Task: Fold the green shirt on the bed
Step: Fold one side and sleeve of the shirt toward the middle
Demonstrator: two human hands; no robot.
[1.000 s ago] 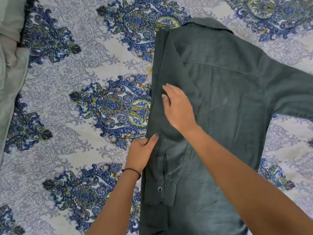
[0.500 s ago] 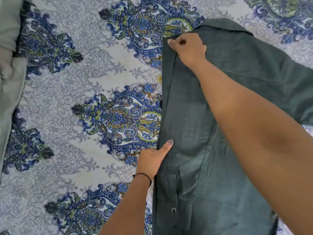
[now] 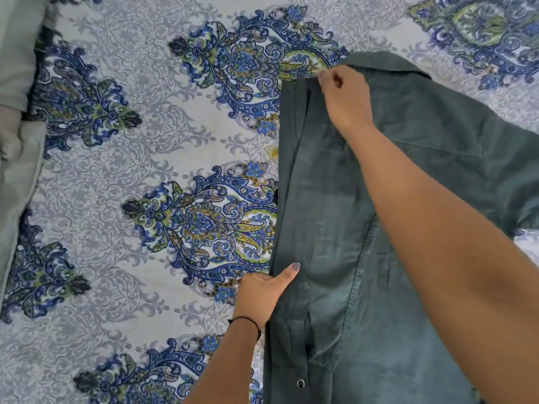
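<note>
The dark green shirt [image 3: 326,217] lies back-up on the patterned bedsheet [image 3: 122,176], collar at the top. Its left side and sleeve are folded inward, so a straight folded edge runs down the left; the sleeve cuff with a snap sits near the bottom. My right hand [image 3: 344,97] pinches the top corner of that fold at the shoulder, just below the collar. At mid-height my left hand [image 3: 262,293] grips the folded edge, thumb lying on top of the cloth. The shirt's right sleeve spreads out toward the right edge of view, partly hidden by my right arm.
A pale grey-green cloth or pillow [image 3: 14,141] lies along the left edge of the bed. Patterned sheet stretches between it and the shirt.
My right hand slid from the middle of the fold up to the shoulder corner and pinched it. My left hand stayed gripping the folded edge.
</note>
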